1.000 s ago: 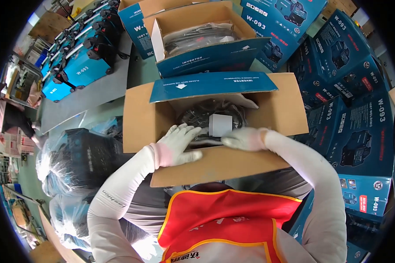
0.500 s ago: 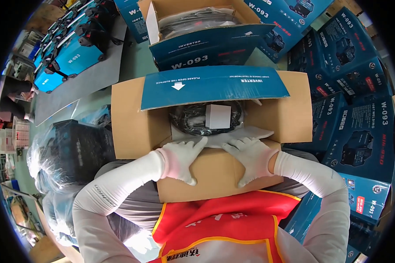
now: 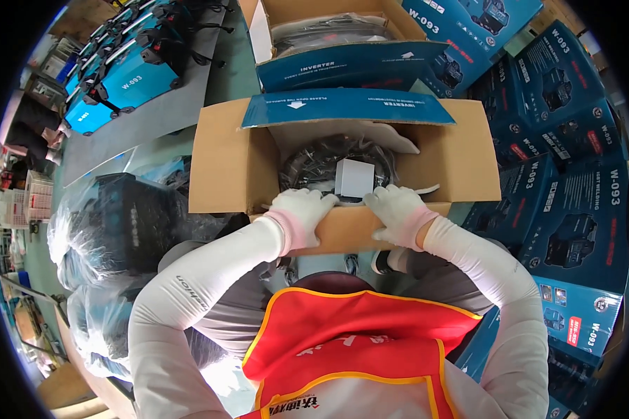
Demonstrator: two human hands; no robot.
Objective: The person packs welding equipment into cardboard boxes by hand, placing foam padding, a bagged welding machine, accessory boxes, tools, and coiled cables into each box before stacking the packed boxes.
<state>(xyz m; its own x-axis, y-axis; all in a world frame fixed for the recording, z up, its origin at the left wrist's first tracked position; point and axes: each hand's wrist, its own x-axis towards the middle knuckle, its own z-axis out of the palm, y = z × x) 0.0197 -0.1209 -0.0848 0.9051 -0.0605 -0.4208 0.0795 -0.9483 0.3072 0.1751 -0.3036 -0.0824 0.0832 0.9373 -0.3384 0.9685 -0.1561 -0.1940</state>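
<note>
Where blue cartons [image 3: 573, 202] crowd round, grey-green worktop [image 3: 140, 133] underneath.

My open box [image 3: 230, 167] sits right before me, coiled cable [image 3: 314, 164] inside, another open box [image 3: 342, 49] behind, stacked boxes [image 3: 573, 181] at my right.

A factory packing line: stacked blue printed cartons [image 3: 573, 209], bagged machines [image 3: 112, 223], blue welders [image 3: 129, 77] on benches.

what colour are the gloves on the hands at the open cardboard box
White with pink cuffs, on the left hand and right hand, clearest in the head view.
</note>
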